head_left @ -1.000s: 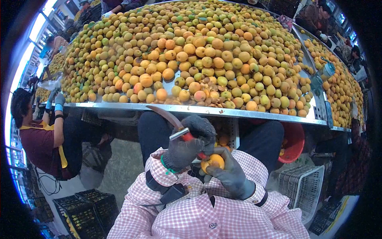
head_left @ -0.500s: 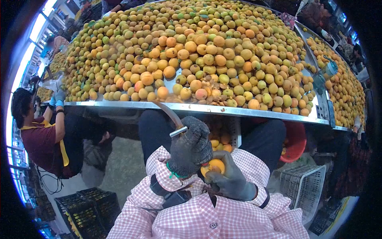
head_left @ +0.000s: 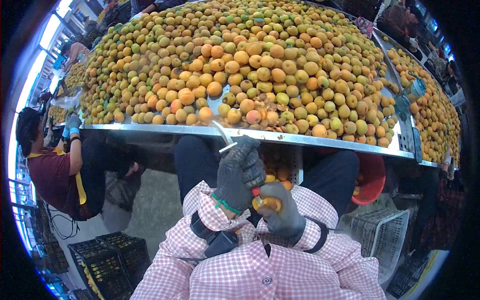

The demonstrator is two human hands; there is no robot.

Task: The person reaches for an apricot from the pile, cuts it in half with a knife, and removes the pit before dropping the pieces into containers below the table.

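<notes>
My left hand [head_left: 237, 172], in a dark knitted glove, is wrapped around a tool with a curved metal blade [head_left: 221, 131] and a short metal crosspiece [head_left: 228, 147]. The blade points up and away from me, toward the table edge. A small red piece [head_left: 256, 191] shows below my left fingers, close to the fruit. My right hand [head_left: 282, 212], in a grey glove, is closed around an apricot [head_left: 271, 203] that looks split, with orange flesh showing. Both hands are close together in front of my chest. Fingers partly hide the fruit and the tool's handle.
A metal-edged table [head_left: 195, 130] ahead bears a large heap of apricots [head_left: 240, 60], with brown scraps [head_left: 270, 112] near its front. Right of my knees are a red basin [head_left: 371, 177] and a white crate [head_left: 382, 235]. Black crates [head_left: 110, 265] stand lower left. A co-worker [head_left: 55, 170] sits left.
My left hand has tipped and moved slightly up, and the blade now catches light. My right hand has turned around the apricot, with its fingers covering more of it.
</notes>
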